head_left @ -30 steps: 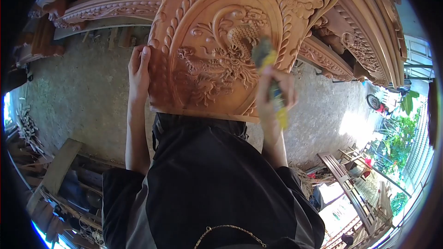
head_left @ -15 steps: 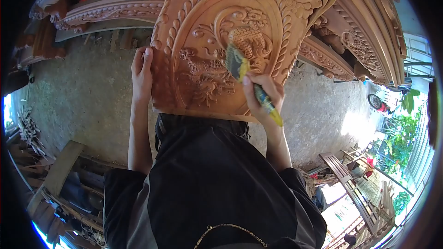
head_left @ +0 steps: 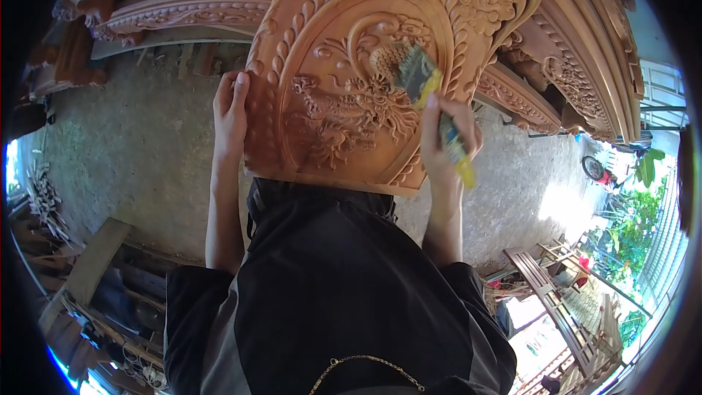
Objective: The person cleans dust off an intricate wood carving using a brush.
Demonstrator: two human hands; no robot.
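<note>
A carved wooden panel point(head_left: 292, 121) with a dragon relief inside an oval border stands before my body, its lower edge near my waist. My left hand point(head_left: 231, 106) grips the panel's left edge, thumb on the front face and the other fingers mostly hidden behind. In my right hand point(head_left: 447, 132) is a paintbrush point(head_left: 429, 88) with a yellow and dark handle, held between thumb and fingers. Its dark bristles lie over the right part of the dragon relief and look slightly blurred.
More carved furniture pieces, such as a long rail point(head_left: 190, 11) and a large carved part point(head_left: 578, 66), stand at the back left and right. Bare concrete floor point(head_left: 131, 146) shows on both sides. Wooden boards point(head_left: 102, 260) lie at lower left, and a slatted wooden frame point(head_left: 552, 303) at lower right.
My right hand has swept the brush rightward and slightly up across the relief. The panel and my left hand have shifted a little to the right in view; the left grip is unchanged.
</note>
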